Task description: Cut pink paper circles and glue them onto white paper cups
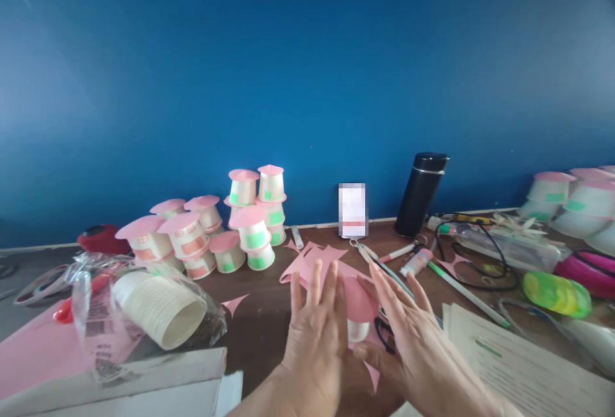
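Observation:
A paper cup (357, 331) topped with a pink paper roof (360, 302) stands on the brown table, between my hands and partly hidden by them. My left hand (317, 334) is at its left side, fingers stretched out and slightly apart. On the other side is my right hand (408, 334), its fingers extended and the thumb near the cup's base. Whether either palm touches the cup, I cannot tell. Cut pink paper scraps (312, 263) lie behind and beneath it. The dark handle of what may be scissors (384, 335) shows beside my right hand.
Roofed paper cups (250, 237) stand stacked at the left, more at the far right (552, 196). A bag holds nested paper cups (163, 311). A black flask (420, 196) leans by the blue wall. Printed sheets (523, 359), pens and a cable (500, 257) lie right.

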